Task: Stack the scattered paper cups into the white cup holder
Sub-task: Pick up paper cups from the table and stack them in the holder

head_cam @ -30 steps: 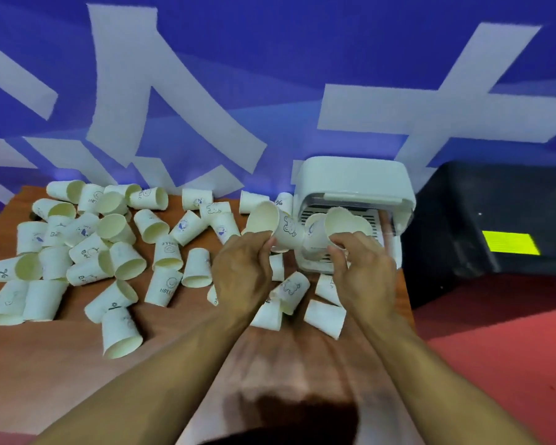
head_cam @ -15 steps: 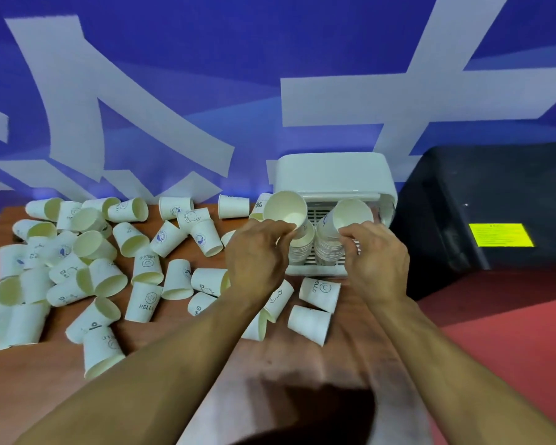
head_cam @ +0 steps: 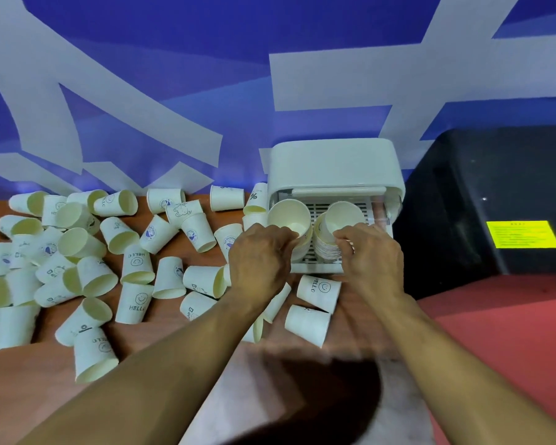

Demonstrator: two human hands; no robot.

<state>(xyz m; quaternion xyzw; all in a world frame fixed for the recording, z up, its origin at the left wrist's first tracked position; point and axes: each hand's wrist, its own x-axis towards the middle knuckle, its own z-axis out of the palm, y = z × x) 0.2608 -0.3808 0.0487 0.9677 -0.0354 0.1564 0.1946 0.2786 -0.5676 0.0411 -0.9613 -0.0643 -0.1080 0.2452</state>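
Observation:
The white cup holder (head_cam: 334, 165) stands at the table's far right, its front open. Two stacks of paper cups stand inside it. My left hand (head_cam: 259, 261) grips the top cup of the left stack (head_cam: 289, 215). My right hand (head_cam: 371, 255) grips the top cup of the right stack (head_cam: 345, 215), whose ribbed rims show below my fingers. Several loose white paper cups (head_cam: 135, 261), some printed "HELLO", lie scattered over the wooden table (head_cam: 161, 342) to the left and in front of the holder.
A black box (head_cam: 495, 200) with a yellow label (head_cam: 523, 234) stands right of the holder on a red floor (head_cam: 501, 332). A blue and white wall rises behind the table. Two cups (head_cam: 318, 290) lie just in front of the holder, under my wrists.
Both hands have carried their cups from in front of the holder into it and lowered them onto the two stacks. The camera has moved closer and tilted.

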